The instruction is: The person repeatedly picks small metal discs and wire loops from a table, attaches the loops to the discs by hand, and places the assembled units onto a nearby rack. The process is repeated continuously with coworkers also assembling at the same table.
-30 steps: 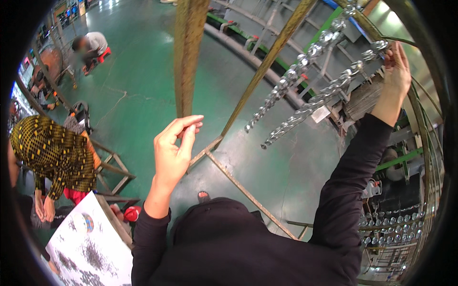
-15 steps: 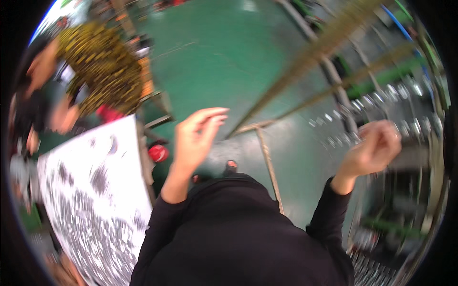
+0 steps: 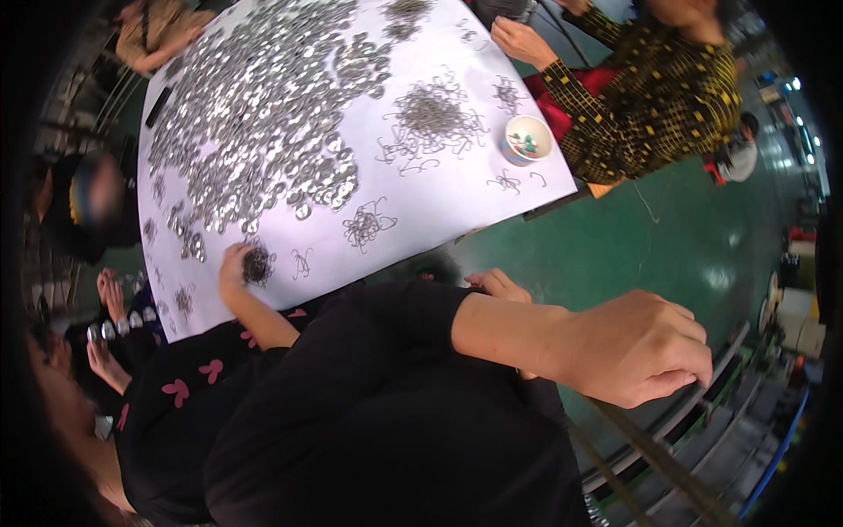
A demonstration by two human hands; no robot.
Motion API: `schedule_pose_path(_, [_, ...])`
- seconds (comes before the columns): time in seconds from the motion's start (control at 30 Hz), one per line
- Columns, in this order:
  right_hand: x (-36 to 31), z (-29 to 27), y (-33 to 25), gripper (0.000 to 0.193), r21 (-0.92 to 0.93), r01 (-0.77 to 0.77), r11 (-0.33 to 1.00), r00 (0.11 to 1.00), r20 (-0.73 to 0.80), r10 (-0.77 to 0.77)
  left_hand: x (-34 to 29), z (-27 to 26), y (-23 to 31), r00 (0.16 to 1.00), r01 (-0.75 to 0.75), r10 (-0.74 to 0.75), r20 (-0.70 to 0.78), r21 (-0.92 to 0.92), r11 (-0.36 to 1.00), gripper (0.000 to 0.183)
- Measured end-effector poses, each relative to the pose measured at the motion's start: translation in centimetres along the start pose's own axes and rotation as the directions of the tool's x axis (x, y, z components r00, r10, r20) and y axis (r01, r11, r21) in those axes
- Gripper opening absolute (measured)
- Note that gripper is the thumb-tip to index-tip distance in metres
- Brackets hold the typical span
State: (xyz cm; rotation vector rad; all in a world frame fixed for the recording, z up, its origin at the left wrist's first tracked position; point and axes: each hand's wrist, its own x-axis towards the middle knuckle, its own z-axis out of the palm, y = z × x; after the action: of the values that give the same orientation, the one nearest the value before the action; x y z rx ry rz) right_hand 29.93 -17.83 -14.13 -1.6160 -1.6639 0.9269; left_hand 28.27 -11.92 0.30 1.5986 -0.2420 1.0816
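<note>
My left hand point(image 3: 645, 351) hangs over the green floor at the right, its forearm lying across the front of my body. Its fingers are curled in, back of the hand up, and nothing shows in them. Behind that forearm, my right hand point(image 3: 500, 285) shows only in part; its visible fingers are bent, and what they hold, if anything, is hidden. Both hands are apart from the white-topped table point(image 3: 413, 241). On it lie a wide spread of shiny silver discs point(image 3: 255, 114), a large heap of thin bent wire hooks point(image 3: 435, 114) and a smaller hook pile point(image 3: 364, 227).
A person in black with pink shapes sits close at my left, a hand point(image 3: 233, 272) at a dark clump of hooks point(image 3: 256, 263). Across sits a person in a yellow-patterned top point(image 3: 650, 105). A paper cup point(image 3: 527, 140) stands near the table's edge. Metal racking point(image 3: 702, 448) is lower right.
The view has swung left, so the table now fills the upper left. My left arm has come across my body; its extended fingers have curled in. My right hand is now mostly hidden.
</note>
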Motion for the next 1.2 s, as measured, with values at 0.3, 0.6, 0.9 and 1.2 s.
schedule_pose_path(0.3, [14.6,2.6,8.5,0.01,0.0,0.247,0.969,0.968,0.046,-0.247,-3.2,-5.9,-4.1,0.891,0.413,-0.364,-0.271,0.148,0.899,0.014])
schedule_pose_path(0.6, [25.9,8.1,10.6,0.01,-0.255,0.419,0.872,0.898,0.257,-0.357,-15.2,-11.1,-5.4,0.217,0.908,-0.397,-0.892,0.035,0.417,0.017])
schedule_pose_path(0.9, [24.8,8.8,9.8,0.008,-0.318,0.318,0.893,0.884,0.441,-0.157,-26.1,-19.6,-6.3,0.24,0.949,0.104,-0.965,0.211,-0.236,0.02])
schedule_pose_path(1.2, [21.6,8.2,6.7,0.01,0.211,-0.374,0.903,0.866,0.428,0.259,-28.2,-24.0,-9.2,0.382,0.81,-0.089,-0.92,0.379,-0.448,0.028])
